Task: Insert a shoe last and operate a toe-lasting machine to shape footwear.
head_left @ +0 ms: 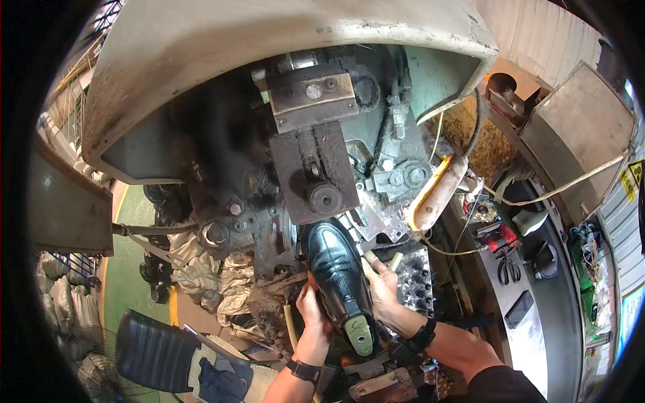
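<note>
A shiny black leather shoe (332,258) is in front of me, its toe pointing away, under the lower edge of a dark metal machine block (314,174). A green shoe last (361,334) with a round hole shows in its opening at the heel end. My left hand (311,307) grips the shoe's left side, fingers partly hidden beneath it. On the right side, my right hand (383,290) is closed around the shoe, its thumb near the upper's edge. Whether the toe touches the machine, I cannot tell.
A pale hood (289,30) arches over the machine. An elongated lamp (440,193) hangs at the right. On the right-hand bench (521,349) lie scissors (508,271), a flat dark device (519,309) and a red tool (497,237). A black-backed chair (153,350) stands at the lower left.
</note>
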Demonstrator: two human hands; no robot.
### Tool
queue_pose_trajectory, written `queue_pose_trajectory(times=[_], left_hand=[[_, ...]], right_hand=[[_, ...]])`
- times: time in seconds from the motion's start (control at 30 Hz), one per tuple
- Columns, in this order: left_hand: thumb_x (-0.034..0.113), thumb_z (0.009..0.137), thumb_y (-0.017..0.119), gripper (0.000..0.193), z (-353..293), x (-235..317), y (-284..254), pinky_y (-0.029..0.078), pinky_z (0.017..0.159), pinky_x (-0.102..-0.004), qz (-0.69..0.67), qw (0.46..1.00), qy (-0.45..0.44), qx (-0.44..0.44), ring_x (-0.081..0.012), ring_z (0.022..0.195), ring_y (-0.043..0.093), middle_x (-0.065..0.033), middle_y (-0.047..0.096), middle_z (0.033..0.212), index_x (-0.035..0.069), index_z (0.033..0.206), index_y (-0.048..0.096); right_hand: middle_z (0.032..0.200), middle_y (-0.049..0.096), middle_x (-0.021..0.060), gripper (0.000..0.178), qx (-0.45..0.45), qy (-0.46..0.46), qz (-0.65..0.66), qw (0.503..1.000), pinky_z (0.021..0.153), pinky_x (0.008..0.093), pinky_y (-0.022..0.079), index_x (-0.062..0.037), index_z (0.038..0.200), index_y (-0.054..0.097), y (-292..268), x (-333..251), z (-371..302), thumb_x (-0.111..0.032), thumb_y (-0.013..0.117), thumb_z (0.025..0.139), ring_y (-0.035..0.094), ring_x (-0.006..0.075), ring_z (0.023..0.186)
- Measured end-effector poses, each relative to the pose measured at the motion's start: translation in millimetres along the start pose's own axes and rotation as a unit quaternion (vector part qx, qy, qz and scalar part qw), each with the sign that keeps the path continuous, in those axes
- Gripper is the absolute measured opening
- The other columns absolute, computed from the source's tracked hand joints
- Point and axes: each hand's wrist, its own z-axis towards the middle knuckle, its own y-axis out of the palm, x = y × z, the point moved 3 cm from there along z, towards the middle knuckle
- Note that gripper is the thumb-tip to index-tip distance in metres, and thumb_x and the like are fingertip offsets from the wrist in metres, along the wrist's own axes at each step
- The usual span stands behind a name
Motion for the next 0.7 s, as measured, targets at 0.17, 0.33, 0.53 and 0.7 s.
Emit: queue_pose_trajectory(times=[0.17, 0.33, 0.53, 0.7], left_hand=[[0.034, 0.106, 0.057, 0.042, -6, 4, 9, 0.060, 0.074, -0.0389, -0.008, 1.000, -0.021, 0.010, -0.0233, 0.087, 0.072, -0.0121, 0.071, 0.108, -0.004, 0.120, 0.065], [0.037, 0.104, 0.061, 0.045, -9, 10, 2, 0.059, 0.077, -0.0374, 0.019, 0.999, -0.043, 0.023, -0.0229, 0.089, 0.070, -0.0122, 0.071, 0.108, -0.005, 0.119, 0.066], [0.019, 0.099, 0.069, 0.027, -27, 65, -113, 0.059, 0.080, -0.0310, 0.198, 0.948, 0.199, 0.151, -0.0200, 0.087, 0.069, -0.0113, 0.072, 0.101, -0.005, 0.110, 0.068], [0.013, 0.092, 0.075, 0.034, -20, 61, -223, 0.048, 0.098, -0.0323, 0.326, 0.867, 0.226, 0.303, -0.0213, 0.109, 0.063, -0.0146, 0.071, 0.110, -0.007, 0.118, 0.067]], right_hand=[[0.103, 0.073, 0.0104, 0.034, 0.032, 0.005, -0.047, 0.998, 0.072, 0.0300, 0.059, 0.0036, 0.125, 0.062, 3, -6, -4, -0.015, 0.071, 0.098, 0.070, 0.0153, 0.083], [0.101, 0.073, 0.0108, 0.040, -0.007, 0.021, -0.092, 0.995, 0.071, 0.0298, 0.059, 0.0022, 0.132, 0.058, -5, -14, -4, -0.020, 0.068, 0.100, 0.070, 0.0146, 0.081], [0.097, 0.074, 0.0147, 0.059, -0.011, -0.053, -0.423, 0.904, 0.073, 0.0292, 0.060, 0.0020, 0.150, 0.041, -122, -87, 10, -0.020, 0.065, 0.101, 0.072, 0.0161, 0.080], [0.148, 0.048, 0.0245, 0.091, 0.163, -0.097, -0.435, 0.880, 0.106, 0.0415, 0.047, 0.0017, 0.159, 0.014, -242, -75, 54, -0.007, 0.073, 0.090, 0.053, 0.0312, 0.130]])
